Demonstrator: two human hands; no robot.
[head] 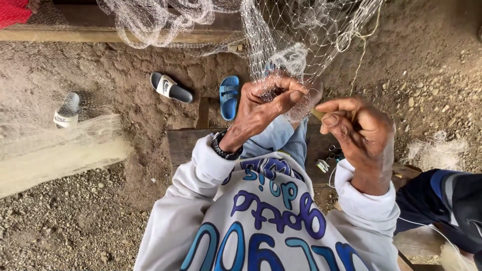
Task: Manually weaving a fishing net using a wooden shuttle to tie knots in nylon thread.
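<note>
Mid-frame, the left hand [263, 103] pinches the fishing net [281, 45] while the right hand [359, 130] grips a small netting needle [318, 113]; the work looks mid-mending, and steady tension seems needed.

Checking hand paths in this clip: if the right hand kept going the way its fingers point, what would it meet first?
Most likely the bunched fishing net just past the right hand, then the left hand gripping it; depth is hard to judge.

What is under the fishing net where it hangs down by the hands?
Under the fishing net, through the mesh, show the left hand, bare dirt ground, a blue sandal beside it and a wooden beam. The person's feet are hidden.
</note>
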